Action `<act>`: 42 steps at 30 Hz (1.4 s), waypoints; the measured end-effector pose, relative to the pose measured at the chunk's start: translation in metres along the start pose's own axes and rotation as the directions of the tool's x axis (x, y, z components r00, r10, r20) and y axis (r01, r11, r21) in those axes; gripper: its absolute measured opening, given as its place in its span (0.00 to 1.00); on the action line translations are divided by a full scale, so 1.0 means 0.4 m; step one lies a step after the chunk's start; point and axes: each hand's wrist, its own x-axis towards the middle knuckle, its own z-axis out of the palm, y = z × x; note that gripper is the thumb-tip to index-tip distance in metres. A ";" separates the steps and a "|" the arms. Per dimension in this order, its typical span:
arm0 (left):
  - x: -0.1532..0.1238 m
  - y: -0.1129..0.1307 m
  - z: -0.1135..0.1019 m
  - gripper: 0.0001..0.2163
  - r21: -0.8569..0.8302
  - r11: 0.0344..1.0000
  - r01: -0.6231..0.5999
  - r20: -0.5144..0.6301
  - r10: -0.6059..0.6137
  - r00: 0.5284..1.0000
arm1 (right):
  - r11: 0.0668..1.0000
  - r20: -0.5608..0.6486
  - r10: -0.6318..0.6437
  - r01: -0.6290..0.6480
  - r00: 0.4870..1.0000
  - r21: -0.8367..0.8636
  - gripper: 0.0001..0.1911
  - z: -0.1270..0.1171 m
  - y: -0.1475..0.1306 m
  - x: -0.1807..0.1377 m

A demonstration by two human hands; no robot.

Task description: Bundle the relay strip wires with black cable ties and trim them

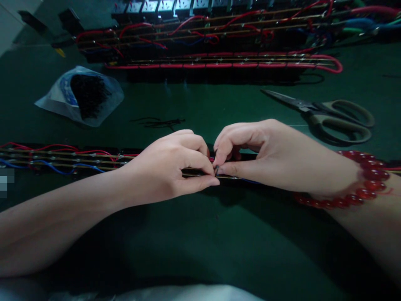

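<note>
Green desk surface spreads beneath both of the person's hands, and a long, narrow wired strip lies across it from the left edge to the right. Brass-coloured rods run along this strip, with red wire looping at the far side and blue wire at the near side.

Both hands meet over the middle of the strip. The right hand pinches a small dark strand between thumb and index finger, right at the strip. The left hand comes in from the other side, its thumb and index fingertips close together beside the same strand; whether these fingers grip the strand or the strip cannot be told. A bracelet of red beads circles the right wrist.

Just beyond the left hand, a few loose black strands lie on the desk. Farther left sits a clear plastic bag with a dark bundle of similar pieces inside. Beyond the right hand, scissors with dark handles rest with their tips pointing left. Along the far side stands a larger wired assembly, carrying red wires and brass-coloured rods.
</note>
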 end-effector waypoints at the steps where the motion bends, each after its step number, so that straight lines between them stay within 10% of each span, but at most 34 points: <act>1: 0.000 0.000 0.000 0.05 -0.004 1.000 0.000 -0.002 0.000 1.000 | 1.000 -0.003 -0.003 0.003 1.000 0.001 0.03 0.000 0.000 0.000; 42: 0.004 -0.002 -0.009 0.08 -0.031 1.000 0.002 0.000 -0.002 1.000 | 0.999 -0.015 -0.041 0.040 0.999 -0.036 0.03 0.007 0.005 -0.003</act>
